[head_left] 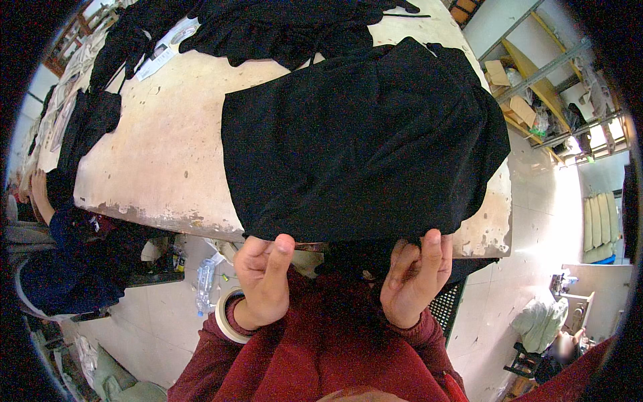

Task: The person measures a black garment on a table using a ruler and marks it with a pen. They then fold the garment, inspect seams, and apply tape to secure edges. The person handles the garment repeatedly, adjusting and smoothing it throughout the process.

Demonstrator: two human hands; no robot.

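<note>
A large piece of black fabric (355,141) lies on the worn, pale tabletop (154,154), reaching the front edge. My left hand (264,275) is closed at the fabric's near left edge, thumb pressed against the cloth; a cream-coloured roll, like tape, circles that wrist (226,315). My right hand (418,271) grips the same edge farther right, fingers curled and thumb uppermost. The ends of some fingers are hidden by the cloth or by the thumbs. More black garment pieces (281,30), with a white paper (164,53) among them, lie along the back and left of the table.
At far left a co-worker's hand (40,194) rests by black cloth. A plastic bottle (204,288) lies on the floor below. Metal shelving (542,94) with boards stands at the right. At lower right another person (559,355) is beside a machine stand.
</note>
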